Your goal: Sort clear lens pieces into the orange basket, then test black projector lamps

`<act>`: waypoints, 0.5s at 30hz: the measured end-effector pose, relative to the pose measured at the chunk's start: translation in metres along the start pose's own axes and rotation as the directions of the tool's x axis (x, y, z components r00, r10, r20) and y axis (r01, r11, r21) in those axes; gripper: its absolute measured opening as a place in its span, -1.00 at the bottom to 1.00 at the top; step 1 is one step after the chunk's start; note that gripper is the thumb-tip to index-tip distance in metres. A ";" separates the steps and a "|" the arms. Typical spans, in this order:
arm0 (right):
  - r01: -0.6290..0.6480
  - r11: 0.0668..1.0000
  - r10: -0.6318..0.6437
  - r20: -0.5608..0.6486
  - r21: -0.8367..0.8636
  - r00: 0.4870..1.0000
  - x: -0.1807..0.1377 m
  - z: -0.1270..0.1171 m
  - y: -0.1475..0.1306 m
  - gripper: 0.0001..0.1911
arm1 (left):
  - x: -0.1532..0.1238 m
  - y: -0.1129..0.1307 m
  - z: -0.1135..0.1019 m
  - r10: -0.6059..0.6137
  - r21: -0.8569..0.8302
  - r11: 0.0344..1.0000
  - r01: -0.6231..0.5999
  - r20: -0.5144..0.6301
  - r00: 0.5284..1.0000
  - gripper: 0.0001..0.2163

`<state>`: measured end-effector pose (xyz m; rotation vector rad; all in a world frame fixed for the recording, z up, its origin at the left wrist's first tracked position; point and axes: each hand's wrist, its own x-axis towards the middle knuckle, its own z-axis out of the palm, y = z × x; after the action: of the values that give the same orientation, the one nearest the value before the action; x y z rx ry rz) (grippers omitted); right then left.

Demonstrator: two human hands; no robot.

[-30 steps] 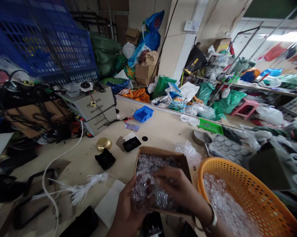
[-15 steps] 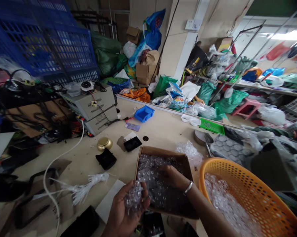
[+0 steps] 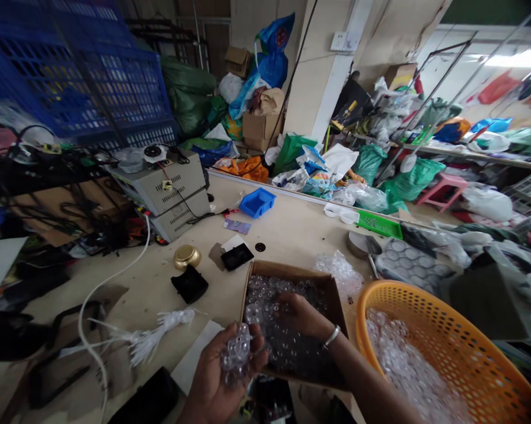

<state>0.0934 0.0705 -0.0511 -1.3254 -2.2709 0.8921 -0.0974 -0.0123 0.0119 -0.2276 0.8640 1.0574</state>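
Note:
My left hand (image 3: 225, 368) is cupped palm up at the near left corner of a cardboard box (image 3: 287, 269). Its fingers curl round several clear plastic pieces (image 3: 236, 353), small and rounded. Inside the box lie many more clear pieces (image 3: 265, 288) of the same look. My right hand (image 3: 303, 315), with a silver bangle at the wrist, reaches into the box from the right. Its fingers bend down among the pieces, and their tips are hidden, so what they grip cannot be made out.
An orange perforated basket (image 3: 464, 347) of clear pieces stands at right. Behind the box lies a clear pile (image 3: 338, 274) beside a metal scoop (image 3: 365, 247). Black plastic parts (image 3: 190, 285), a gold bowl (image 3: 187, 257), white cable ties (image 3: 154, 335) and a blue tray (image 3: 257, 203) lie leftward.
My right hand has shifted slightly left inside the box. The left hand has tilted a little, still holding the clear pieces.

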 end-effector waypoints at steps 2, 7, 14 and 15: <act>0.017 1.000 -0.017 0.011 0.022 1.000 0.003 0.007 -0.001 -0.93 | 0.000 0.000 0.001 0.003 0.004 1.000 -0.003 -0.009 1.000 -0.94; -0.004 0.997 0.009 -0.067 0.077 0.998 0.003 0.007 -0.009 -0.97 | -0.002 0.004 0.003 0.008 0.033 0.999 -0.008 -0.007 1.000 -0.95; -0.291 0.936 0.351 -0.434 0.199 0.830 -0.086 -0.066 0.002 -0.75 | 0.006 -0.059 0.054 -0.093 0.268 0.961 0.068 0.083 0.992 -0.90; -0.350 0.916 0.400 -0.488 0.196 0.775 -0.109 -0.074 0.013 -0.75 | 0.011 -0.080 0.067 -0.176 0.298 0.946 0.126 0.148 0.973 -0.89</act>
<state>0.1990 0.0059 -0.0046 -1.7606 -1.5555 0.6350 0.0058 -0.0087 0.0299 0.0418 0.8176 0.7838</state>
